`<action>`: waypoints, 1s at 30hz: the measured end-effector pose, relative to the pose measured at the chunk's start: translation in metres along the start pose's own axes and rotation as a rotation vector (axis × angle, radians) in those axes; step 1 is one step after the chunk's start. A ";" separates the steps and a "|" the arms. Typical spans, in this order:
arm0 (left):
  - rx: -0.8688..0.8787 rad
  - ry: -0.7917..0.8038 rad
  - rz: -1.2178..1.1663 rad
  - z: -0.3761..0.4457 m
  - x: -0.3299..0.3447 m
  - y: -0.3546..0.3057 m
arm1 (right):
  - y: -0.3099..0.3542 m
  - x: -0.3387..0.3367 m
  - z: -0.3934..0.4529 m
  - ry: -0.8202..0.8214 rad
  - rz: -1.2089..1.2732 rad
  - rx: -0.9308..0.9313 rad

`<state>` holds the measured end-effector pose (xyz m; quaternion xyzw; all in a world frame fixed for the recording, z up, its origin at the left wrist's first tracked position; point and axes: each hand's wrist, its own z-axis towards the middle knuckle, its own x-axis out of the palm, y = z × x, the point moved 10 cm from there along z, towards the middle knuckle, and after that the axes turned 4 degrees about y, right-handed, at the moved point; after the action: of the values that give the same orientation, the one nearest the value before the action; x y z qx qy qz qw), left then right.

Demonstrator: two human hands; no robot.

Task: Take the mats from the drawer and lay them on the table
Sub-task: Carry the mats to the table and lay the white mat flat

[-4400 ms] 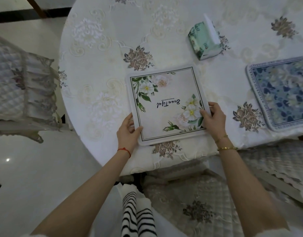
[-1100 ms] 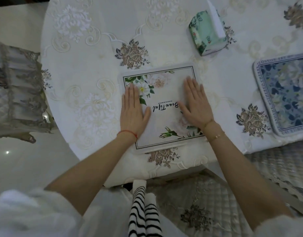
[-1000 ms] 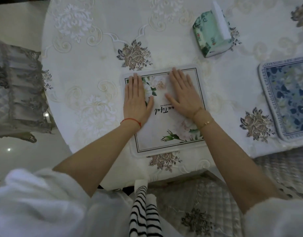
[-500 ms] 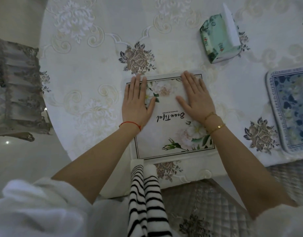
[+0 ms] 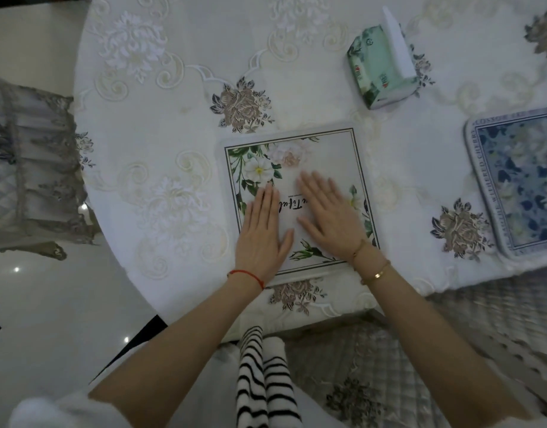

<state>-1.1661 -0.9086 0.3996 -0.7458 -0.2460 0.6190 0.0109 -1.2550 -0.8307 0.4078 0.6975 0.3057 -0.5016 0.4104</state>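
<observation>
Both palms flat, fingers spread, pressing white floral mat (image 5: 300, 193) onto table (image 5: 173, 125). Left hand (image 5: 263, 233) on near-left part, right hand (image 5: 327, 214) on near-right, nothing gripped. Mat directly under both, roughly square, slightly skewed to near table edge. Blue floral mat (image 5: 519, 186) already down, well apart to right, so right hand nearer. Tissue pack (image 5: 380, 63) beyond, clear of both. Probably final smoothing.

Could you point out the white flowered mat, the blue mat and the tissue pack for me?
white flowered mat (image 5: 321, 149): head view, bare upper area.
blue mat (image 5: 519, 186): head view, patterned middle.
tissue pack (image 5: 374, 66): head view, green side.
</observation>
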 end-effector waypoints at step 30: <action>-0.126 -0.001 -0.014 -0.087 0.023 0.013 | 0.005 0.028 -0.107 -0.017 0.006 0.266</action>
<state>-1.0778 -0.8861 0.3951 -0.7429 -0.2898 0.6026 -0.0321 -1.1942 -0.7381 0.3994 0.7425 0.2308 -0.5423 0.3184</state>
